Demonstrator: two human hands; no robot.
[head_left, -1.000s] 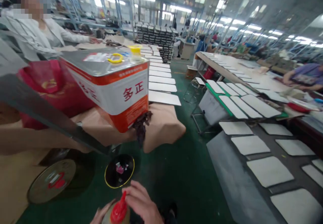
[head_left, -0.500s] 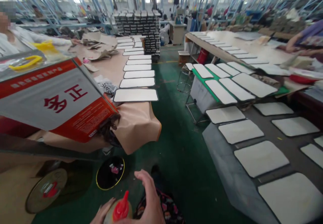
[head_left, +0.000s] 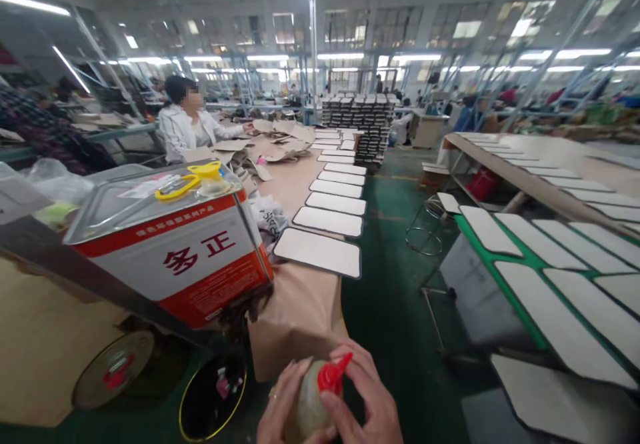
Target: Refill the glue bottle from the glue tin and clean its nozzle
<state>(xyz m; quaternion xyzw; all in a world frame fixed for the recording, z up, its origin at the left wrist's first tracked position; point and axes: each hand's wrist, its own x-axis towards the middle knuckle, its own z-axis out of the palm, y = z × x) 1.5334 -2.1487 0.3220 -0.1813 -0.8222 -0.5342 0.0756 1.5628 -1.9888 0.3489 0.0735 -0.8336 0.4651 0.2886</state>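
Observation:
Low in the head view, my left hand (head_left: 284,401) wraps round the body of a cloudy squeeze bottle (head_left: 311,404). The bottle has a red pointed nozzle cap (head_left: 332,376), its tip leaning up to the right. My right hand (head_left: 367,397) closes on that red cap, thumb on the near side and fingers behind it. The bottle's lower part is hidden by the hands and the frame edge. Beyond the hands, a brown sheet (head_left: 295,317) drapes over the end of a table, where white panels with dark edges (head_left: 320,251) lie in a row.
A large red and white metal can (head_left: 200,257) stands at left, a yellow handle on top. Below are a black bin (head_left: 213,401) and a round lid (head_left: 113,371). More white panels (head_left: 505,231) cover tables at right, beside a metal stool (head_left: 425,227). A person in white (head_left: 183,127) sits at the far left.
The view has lifted and swung left. My right hand, with fingers apart before, now grips the red cap. Both hands and the bottle appear farther right and higher.

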